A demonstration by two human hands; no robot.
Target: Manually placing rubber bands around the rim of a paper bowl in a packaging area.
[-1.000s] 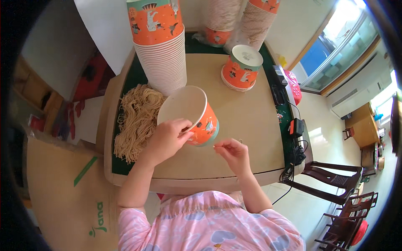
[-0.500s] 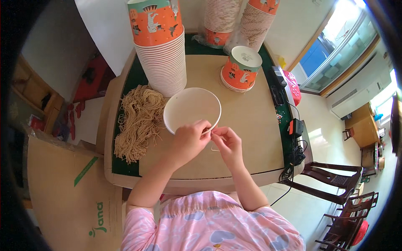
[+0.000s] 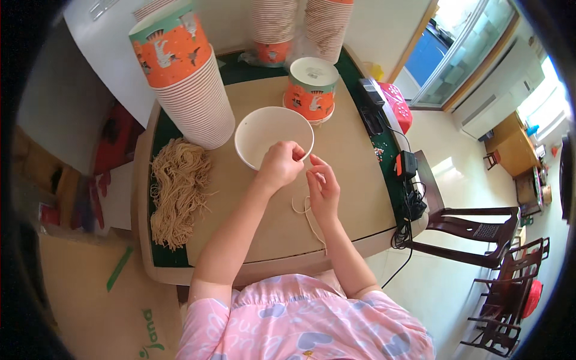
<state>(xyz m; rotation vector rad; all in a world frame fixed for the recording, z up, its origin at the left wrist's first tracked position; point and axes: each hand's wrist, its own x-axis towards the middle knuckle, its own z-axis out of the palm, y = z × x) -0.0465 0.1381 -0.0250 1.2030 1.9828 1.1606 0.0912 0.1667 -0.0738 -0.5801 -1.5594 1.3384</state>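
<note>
A white-lined paper bucket (image 3: 255,135) lies tipped on the table, its open mouth toward me. My left hand (image 3: 281,165) is closed on the bucket's near rim, thumb and fingers pinching it. Just right of the rim is my right hand (image 3: 324,185), its index finger and thumb a little apart and the other fingers curled. A thin beige string (image 3: 313,225) runs from beneath those curled fingers and loops down over the table toward my right forearm. A heap of the same beige string (image 3: 179,195) rests at the left.
A tall stack of nested paper buckets (image 3: 195,99) leans at the left. Upside down at the back stands an orange bucket (image 3: 309,99), with wrapped stacks (image 3: 273,27) behind it. Black cables and an adapter (image 3: 407,165) line the right edge, beside a dark wooden chair (image 3: 474,231).
My right hand has drawn slightly away from the rim, and more string shows below it. My left hand stays on the rim. The whole view has shifted and turned.
</note>
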